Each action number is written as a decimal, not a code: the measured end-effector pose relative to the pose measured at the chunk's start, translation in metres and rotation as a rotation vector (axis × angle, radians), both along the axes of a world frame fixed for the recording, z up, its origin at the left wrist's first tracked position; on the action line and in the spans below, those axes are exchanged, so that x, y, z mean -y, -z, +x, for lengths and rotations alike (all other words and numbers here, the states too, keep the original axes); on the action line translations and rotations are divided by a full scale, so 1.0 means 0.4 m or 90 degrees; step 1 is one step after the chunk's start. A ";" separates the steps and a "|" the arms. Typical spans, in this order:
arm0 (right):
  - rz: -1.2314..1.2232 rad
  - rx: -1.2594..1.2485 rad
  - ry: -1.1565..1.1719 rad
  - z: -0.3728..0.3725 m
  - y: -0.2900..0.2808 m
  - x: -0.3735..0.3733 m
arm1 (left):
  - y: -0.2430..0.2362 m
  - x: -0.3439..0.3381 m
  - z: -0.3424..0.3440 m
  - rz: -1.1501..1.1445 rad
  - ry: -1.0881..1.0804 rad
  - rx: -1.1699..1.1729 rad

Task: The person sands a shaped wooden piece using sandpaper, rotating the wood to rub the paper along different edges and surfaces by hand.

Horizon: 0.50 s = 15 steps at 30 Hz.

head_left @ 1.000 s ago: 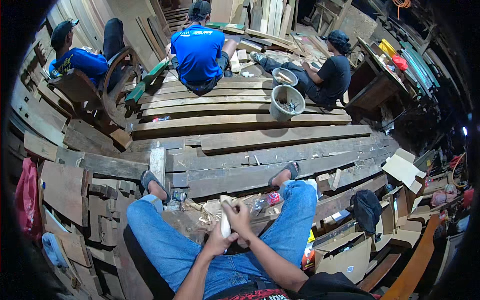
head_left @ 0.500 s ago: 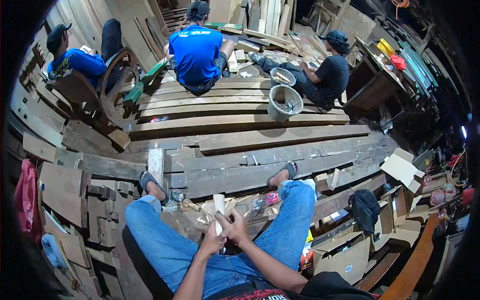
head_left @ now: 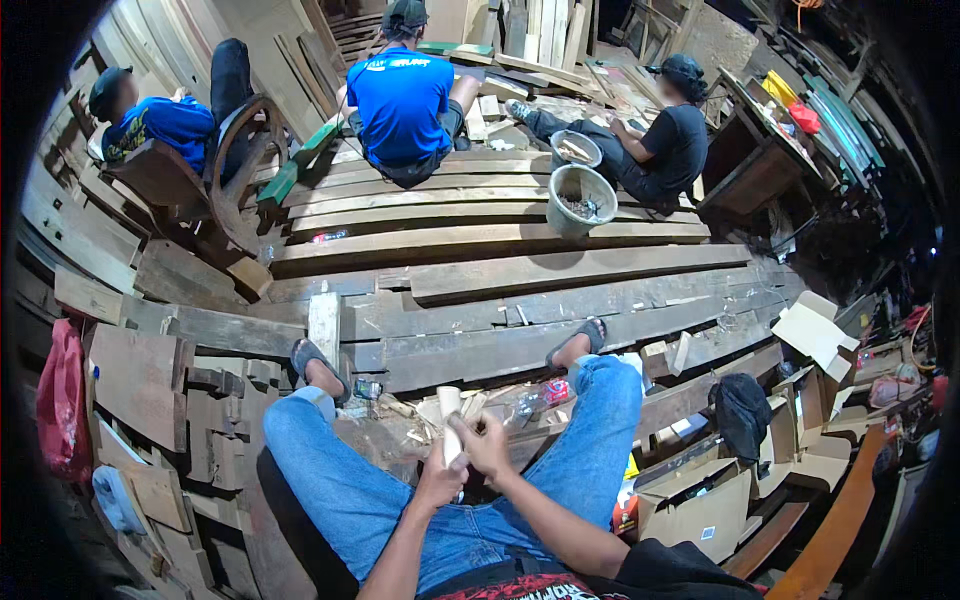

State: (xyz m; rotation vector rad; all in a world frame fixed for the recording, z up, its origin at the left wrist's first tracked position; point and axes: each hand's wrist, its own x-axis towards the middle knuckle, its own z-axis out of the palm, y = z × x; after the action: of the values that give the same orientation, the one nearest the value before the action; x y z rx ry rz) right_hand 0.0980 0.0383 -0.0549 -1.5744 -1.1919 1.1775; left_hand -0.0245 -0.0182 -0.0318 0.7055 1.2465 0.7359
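Between my knees, my left hand [head_left: 440, 480] is wrapped round the lower part of a pale, smooth wooden piece [head_left: 451, 402], which stands nearly upright. Curled against its right side is my right hand [head_left: 485, 445], with the thumb near the wood. Something small and greyish seems to sit between those fingers and the wood, too small and blurred to name. Pale wood scraps and shavings [head_left: 425, 415] lie on the boards just beyond my hands. The lower end of the piece is hidden by my left hand.
Long timber beams [head_left: 580, 272] lie across the floor ahead. Two buckets [head_left: 580, 215] stand on them. Three people sit beyond, one on a curved wooden chair [head_left: 160, 180]. Cardboard boxes [head_left: 700, 510] and a black bag [head_left: 740, 415] are at my right; stacked boards [head_left: 135, 385] at my left.
My right hand has shifted along the wooden piece and its fingers have opened slightly from it. The whole view has swung a little, moving the scene rightward.
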 end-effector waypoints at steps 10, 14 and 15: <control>-0.001 -0.022 0.009 -0.007 -0.019 0.015 | -0.025 -0.026 -0.011 0.146 0.017 -0.130; -0.002 -0.087 0.086 -0.002 -0.037 -0.092 | 0.048 0.017 0.000 0.181 0.093 -0.169; 0.009 -0.027 0.060 0.010 -0.038 -0.076 | 0.026 0.008 0.006 0.170 0.097 -0.125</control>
State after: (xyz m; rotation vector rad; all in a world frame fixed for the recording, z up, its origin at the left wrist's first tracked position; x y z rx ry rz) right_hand 0.1022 0.0689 -0.0398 -1.5702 -1.0846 1.1325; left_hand -0.0223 -0.0213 -0.0420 1.1015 1.2669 0.7270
